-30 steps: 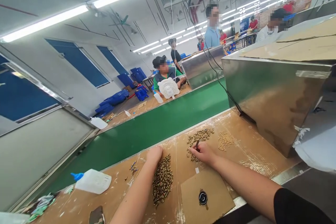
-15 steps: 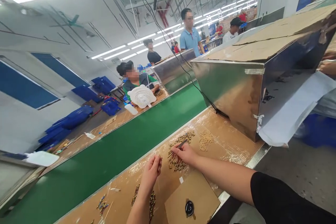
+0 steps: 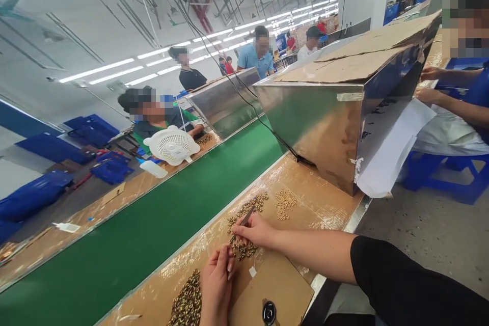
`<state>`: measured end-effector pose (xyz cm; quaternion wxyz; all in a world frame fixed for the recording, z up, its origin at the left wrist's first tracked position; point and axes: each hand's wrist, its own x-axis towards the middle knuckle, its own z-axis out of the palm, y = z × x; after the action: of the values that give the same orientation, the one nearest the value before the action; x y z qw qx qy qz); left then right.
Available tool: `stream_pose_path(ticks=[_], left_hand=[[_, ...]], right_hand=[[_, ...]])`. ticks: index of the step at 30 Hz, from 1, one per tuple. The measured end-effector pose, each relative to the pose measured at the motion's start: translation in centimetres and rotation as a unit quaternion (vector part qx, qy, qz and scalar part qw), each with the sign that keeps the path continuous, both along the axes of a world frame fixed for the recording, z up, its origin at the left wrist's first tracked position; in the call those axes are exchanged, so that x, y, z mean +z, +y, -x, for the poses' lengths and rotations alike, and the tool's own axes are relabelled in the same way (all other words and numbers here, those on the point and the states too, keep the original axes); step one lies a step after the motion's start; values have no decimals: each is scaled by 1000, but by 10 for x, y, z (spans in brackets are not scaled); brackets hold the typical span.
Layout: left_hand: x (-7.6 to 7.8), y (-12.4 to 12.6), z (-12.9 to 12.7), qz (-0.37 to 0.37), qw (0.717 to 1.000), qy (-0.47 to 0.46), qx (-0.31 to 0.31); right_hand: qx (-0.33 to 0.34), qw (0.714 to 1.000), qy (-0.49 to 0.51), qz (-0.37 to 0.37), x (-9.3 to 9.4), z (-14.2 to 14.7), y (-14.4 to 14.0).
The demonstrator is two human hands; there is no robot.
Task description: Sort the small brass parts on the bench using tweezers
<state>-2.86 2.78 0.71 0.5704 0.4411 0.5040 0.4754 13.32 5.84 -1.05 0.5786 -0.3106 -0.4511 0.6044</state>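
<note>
**Tweezers pinched over brass bits**

Right hand [image 3: 256,230] closed on thin dark tweezers [image 3: 246,215], tips pointing up and away among small brass parts [image 3: 244,247] scattered right under and around the knuckles. Left hand [image 3: 217,282] just below and left of that grip, fingers curled together, fingertips near the same scatter; whether anything sits pinched between them cannot be told. Beside the left wrist, to its left, a dense heap [image 3: 188,305] of darker ring-like parts. Beyond the tweezers' tips, more brass parts, then a separate paler cluster [image 3: 284,202] further right.

Underneath all of it, a worktop [image 3: 324,204] wrapped in glossy brown tape, a plain cardboard square [image 3: 278,285] below the right hand with a round black piece [image 3: 269,311] on it. Past the left hand, a green conveyor belt [image 3: 153,234] running diagonally away. Up and right of the grip, a steel box [image 3: 317,127] roofed with cardboard, white paper hanging at its end. Across the belt, a seated person behind a white fan [image 3: 171,145]; more people standing further back, one sitting at far right. Blue crates, long ceiling tube lights, hanging cables. No readable writing or labels anywhere.
</note>
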Motion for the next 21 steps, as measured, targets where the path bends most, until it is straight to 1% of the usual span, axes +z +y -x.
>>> stream_pose_path(ticks=[4,5,7,8,10,13,17,21], left_hand=[[3,-9,-10,12,999,-32,-28],[5,-13,-13,11,998,-47,-34],[7,-18,-19,9,996,-80,-35],[8,-19,-22,10,994,-98,-41],[5,-18,-24,10,989,-139,-46],[-2,-16,-25,6,981,-185,-62],[-8,-19,-27,16,972,-216,-92],[-7,-23,-30,25,967,-231,-106]], right_hand=[[-57,998,-40,2,7,-8,-13],[-57,998,-38,10,9,-10,-18],[-32,999,-31,23,10,-14,-26],[-34,999,-39,17,10,-16,-28],[-34,998,-51,5,10,-20,-31],[-33,998,-60,-4,10,-24,-34],[-41,997,-62,-18,15,-24,-42],[-58,996,-71,-22,22,-23,-47]])
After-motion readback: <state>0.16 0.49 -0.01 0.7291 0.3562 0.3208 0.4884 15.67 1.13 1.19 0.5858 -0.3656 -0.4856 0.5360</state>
